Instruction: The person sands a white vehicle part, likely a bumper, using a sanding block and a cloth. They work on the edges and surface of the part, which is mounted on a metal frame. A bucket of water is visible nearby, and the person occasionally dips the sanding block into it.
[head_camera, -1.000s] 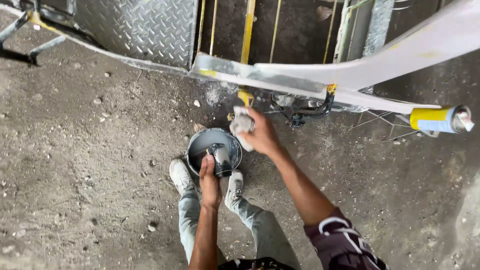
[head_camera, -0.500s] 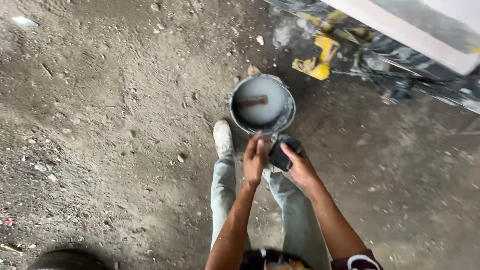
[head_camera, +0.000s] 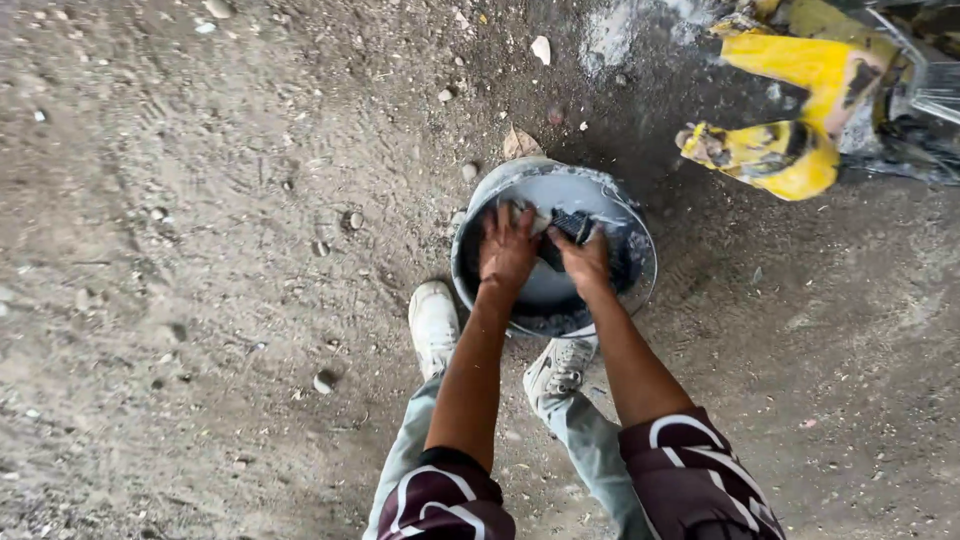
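Reaching down into a round grey bucket (head_camera: 553, 250) that stands on the dirt floor (head_camera: 200, 300), just ahead of two pale sneakers, the left one (head_camera: 434, 322) beside the bucket's near-left rim and the right one (head_camera: 560, 366) tucked just under its near edge. Left hand (head_camera: 507, 248) spread flat with fingers splayed, pressed over a light-coloured cloth (head_camera: 528, 214) inside the bucket near its far-left wall. Right hand (head_camera: 583, 256) just beside it, closed around a dark block-like object (head_camera: 568, 226), possibly a brush or sponge, too smeared to identify for certain. Hands close together, almost touching, both over grey cloudy water filling the bucket's lower part. Forearms bare, with dark maroon sleeves marked by white lines at the elbows, and light grey-green trousers below. Scattered small stones and pebbles across the floor, with a dry leaf (head_camera: 520, 144) lying just beyond the bucket's far rim. Yellow machinery part (head_camera: 780, 150), grimy and splashed with grey, near the upper right corner of the view, well apart from the bucket.
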